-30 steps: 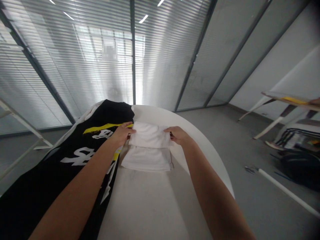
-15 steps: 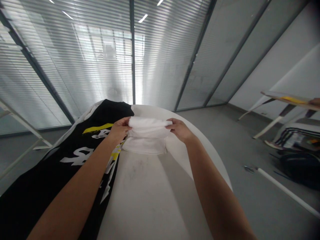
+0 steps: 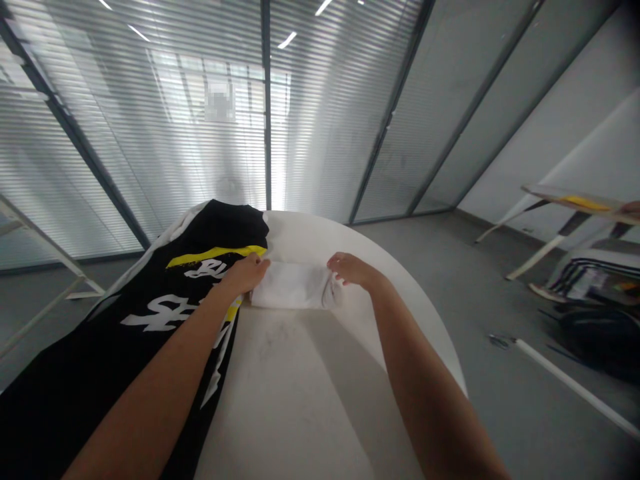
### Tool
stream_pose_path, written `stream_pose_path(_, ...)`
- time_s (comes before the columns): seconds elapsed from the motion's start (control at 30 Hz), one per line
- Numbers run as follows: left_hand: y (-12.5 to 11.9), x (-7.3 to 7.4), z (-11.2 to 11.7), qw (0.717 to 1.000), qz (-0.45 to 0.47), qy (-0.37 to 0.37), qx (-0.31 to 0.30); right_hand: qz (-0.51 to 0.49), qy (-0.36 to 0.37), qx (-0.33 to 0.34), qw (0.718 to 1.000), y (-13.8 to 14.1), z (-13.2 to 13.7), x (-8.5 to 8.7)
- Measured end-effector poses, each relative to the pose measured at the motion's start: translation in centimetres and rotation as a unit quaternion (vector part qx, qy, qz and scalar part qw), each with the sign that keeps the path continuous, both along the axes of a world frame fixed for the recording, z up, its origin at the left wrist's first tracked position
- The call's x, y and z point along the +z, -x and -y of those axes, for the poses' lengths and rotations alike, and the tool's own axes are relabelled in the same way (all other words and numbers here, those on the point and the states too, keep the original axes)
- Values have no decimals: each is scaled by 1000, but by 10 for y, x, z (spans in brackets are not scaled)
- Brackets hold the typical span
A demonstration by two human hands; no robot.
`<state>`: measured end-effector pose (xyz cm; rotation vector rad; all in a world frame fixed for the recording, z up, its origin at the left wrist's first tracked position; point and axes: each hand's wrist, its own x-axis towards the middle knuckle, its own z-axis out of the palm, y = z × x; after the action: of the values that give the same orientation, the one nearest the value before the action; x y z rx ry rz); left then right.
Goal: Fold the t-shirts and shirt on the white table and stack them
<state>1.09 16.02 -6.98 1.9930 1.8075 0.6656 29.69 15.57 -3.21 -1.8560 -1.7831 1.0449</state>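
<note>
A folded white cloth (image 3: 293,285) lies as a compact bundle on the white table (image 3: 300,387), its layers showing at the right end. My left hand (image 3: 249,272) is closed at the bundle's upper left corner, thumb on top of the fabric. At the upper right corner is my right hand (image 3: 353,269), with its fingers bent but apart and the fingertips touching the edge. To the left, a black garment (image 3: 115,360) with white lettering and a yellow stripe is spread over the table, partly under my left forearm.
Behind the table stands a glass partition with blinds (image 3: 320,133). A white metal frame (image 3: 45,233) is at the left. On the right are another table (image 3: 570,197) with a person's hand at its edge, a dark bag (image 3: 600,333) and a white pole (image 3: 570,380) on the floor.
Both hands have come down and nearer with the raised part of the white cloth, which now lies folded over on itself. My right fingers have loosened.
</note>
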Motion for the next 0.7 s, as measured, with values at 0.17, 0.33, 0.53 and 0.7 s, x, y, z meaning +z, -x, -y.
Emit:
stream_pose_path(0.17,-3,-8,3,997,-54,48,7,71,5,26,997,9,-5,-20)
stream_pose_path(0.33,-5,-8,4,998,-52,16,-12,22,-49,-10,999,8,-12,-30)
stream_pose_path(0.53,-8,-8,5,998,-61,-11,-8,18,-44,-53,997,6,-15,-31)
stream_pose_path(0.7,-6,-8,2,997,-74,10,35,59,-25,-63,996,-12,-11,-17)
